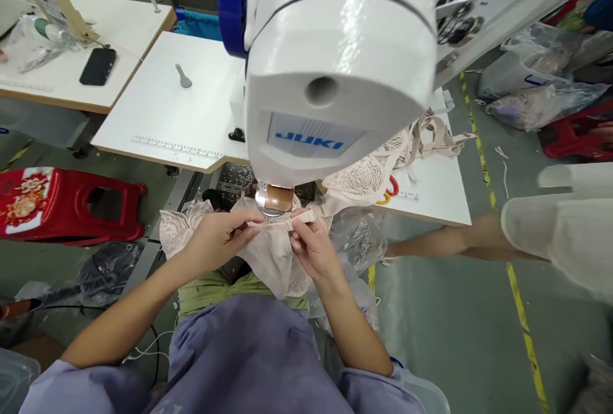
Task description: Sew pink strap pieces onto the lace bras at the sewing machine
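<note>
A pale pink lace bra point(268, 257) hangs from both my hands just below the head of a white JUKI sewing machine point(340, 82). My left hand point(218, 235) pinches the edge of the fabric between thumb and fingertips, left of the metal presser area point(275, 200). On the other side, my right hand point(313, 245) grips a folded light band point(301, 219) of the same garment. One lace cup point(184, 225) spreads out beyond my left hand. The machine head hides the needle, and I cannot see exactly where the fabric meets it.
More lace bras with straps point(426, 136) lie on the right of the white table point(191, 107), beside red-and-yellow-handled scissors point(393, 187). A small grey tool point(182, 76) and a phone point(98, 66) are leftward. A red stool point(71, 203) stands left; a person's leg point(445, 241) extends at right.
</note>
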Action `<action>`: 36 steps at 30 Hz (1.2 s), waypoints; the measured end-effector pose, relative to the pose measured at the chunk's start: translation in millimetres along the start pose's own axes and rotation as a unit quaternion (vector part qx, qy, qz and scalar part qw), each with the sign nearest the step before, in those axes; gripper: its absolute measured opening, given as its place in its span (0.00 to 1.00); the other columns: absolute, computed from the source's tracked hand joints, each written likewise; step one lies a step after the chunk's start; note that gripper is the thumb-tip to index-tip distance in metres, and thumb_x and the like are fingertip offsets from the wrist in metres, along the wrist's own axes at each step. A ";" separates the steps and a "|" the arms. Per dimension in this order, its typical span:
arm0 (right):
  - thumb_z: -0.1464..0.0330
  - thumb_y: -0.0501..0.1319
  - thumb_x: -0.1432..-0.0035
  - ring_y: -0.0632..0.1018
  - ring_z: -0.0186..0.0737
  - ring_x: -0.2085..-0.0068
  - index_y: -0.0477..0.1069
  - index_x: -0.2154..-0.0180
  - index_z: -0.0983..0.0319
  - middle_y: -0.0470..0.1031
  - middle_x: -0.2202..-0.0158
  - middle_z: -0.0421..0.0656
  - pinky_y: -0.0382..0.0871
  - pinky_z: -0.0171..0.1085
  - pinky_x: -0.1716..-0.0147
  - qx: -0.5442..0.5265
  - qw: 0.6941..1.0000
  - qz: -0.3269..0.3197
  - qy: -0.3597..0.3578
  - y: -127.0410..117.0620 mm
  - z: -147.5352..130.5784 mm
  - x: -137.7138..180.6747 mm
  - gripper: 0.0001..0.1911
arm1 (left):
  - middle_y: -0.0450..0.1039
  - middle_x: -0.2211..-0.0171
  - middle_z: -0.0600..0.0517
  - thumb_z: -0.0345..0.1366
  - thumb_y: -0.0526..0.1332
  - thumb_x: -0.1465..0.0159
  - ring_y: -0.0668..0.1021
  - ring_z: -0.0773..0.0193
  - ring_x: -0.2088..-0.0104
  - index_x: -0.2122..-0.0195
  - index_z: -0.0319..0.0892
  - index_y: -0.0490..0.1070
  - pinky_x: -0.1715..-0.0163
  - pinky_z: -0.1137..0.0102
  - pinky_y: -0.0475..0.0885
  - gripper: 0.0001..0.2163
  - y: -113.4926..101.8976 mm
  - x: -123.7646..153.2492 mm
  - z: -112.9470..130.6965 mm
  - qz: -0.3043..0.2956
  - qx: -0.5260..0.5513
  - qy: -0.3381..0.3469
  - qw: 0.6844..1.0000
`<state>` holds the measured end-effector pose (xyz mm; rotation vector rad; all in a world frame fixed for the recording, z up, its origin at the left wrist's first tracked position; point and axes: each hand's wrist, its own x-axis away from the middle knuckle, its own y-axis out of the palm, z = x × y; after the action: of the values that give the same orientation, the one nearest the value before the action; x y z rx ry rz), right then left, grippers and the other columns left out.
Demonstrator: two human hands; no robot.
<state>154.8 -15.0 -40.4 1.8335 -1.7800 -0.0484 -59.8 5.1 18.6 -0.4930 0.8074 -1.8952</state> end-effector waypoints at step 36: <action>0.53 0.59 0.37 0.78 0.45 0.60 0.73 0.53 0.65 0.78 0.57 0.53 0.73 0.45 0.57 0.441 0.805 0.307 -0.250 -159.6 -30.5 -24.7 0.23 | 0.80 0.69 0.44 0.68 0.55 0.44 0.81 0.48 0.66 0.67 0.40 0.77 0.66 0.60 0.77 0.32 24.1 83.7 -96.7 -0.079 0.077 -0.282 0.953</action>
<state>309.1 10.3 -91.0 1.7488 -3.0725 0.7292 -143.4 -46.5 -66.8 -0.9660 0.2453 -1.8040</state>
